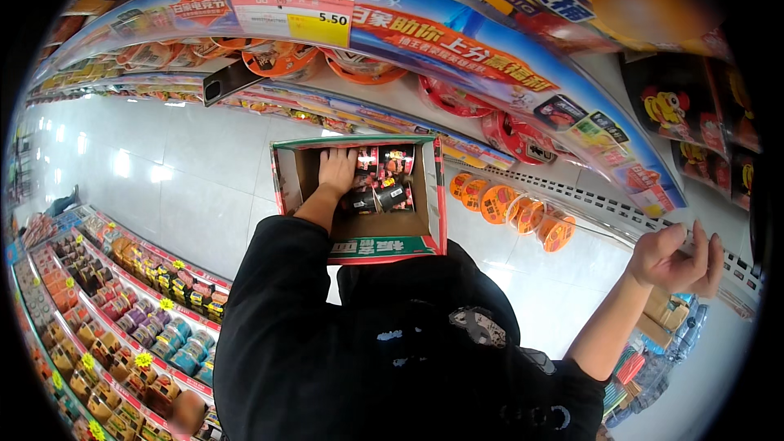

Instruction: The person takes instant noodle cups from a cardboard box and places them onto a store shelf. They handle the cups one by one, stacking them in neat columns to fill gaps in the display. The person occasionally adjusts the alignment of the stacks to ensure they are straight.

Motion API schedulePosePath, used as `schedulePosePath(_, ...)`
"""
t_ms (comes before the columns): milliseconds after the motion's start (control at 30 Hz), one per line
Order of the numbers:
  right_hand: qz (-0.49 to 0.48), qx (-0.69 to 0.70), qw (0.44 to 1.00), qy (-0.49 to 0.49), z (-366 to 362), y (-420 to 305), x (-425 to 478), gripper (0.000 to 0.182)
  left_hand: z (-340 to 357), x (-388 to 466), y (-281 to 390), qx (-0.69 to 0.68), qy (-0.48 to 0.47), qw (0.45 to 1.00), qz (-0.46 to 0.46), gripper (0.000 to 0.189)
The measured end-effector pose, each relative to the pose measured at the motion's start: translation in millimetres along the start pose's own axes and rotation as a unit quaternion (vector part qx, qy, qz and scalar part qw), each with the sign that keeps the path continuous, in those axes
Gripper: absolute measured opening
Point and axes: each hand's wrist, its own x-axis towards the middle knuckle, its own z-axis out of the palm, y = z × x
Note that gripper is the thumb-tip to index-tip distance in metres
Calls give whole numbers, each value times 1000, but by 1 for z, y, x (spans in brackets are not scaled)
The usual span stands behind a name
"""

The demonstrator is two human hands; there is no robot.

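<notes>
My left hand (pixel 337 169) reaches down into an open-topped cardboard carton (pixel 421 211) in front of my body. Inside are several small black-and-red packaged containers (pixel 361 201), some lying on their sides. The left fingers point towards the carton's far wall, beside the containers; their tips are hard to see, so whether they grip anything is unclear. Out to the right, my right hand (pixel 677 259) is raised next to the perforated metal shelf upright (pixel 612 211). Its fingers are loosely curled and apart, with nothing in them.
Bowl-shaped instant noodle packs (pixel 283 60) stand on the shelf behind a blue printed strip (pixel 453 33). A dark phone-like object (pixel 231 82) juts from the shelf edge. Orange round tags (pixel 497 203) hang at the right. Stocked shelves (pixel 131 324) stand lower left; a person (pixel 61 202) is beyond.
</notes>
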Motion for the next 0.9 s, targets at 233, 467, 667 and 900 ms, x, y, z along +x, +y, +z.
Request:
schedulePosePath(233,-21,20,1000,11,2,4,1,27,3,-4,-6,-43,3,998,34,91)
schedulePosePath(467,-6,55,998,11,3,3,0,26,6,22,-7,-41,-71,994,68,98)
schedulePosePath(667,-18,31,999,-6,0,1,1,26,-9,13,-3,-69,-69,990,100,93)
schedulePosePath(900,-32,9,999,16,0,-4,8,20,-95,-21,22,-86,-57,990,97,90)
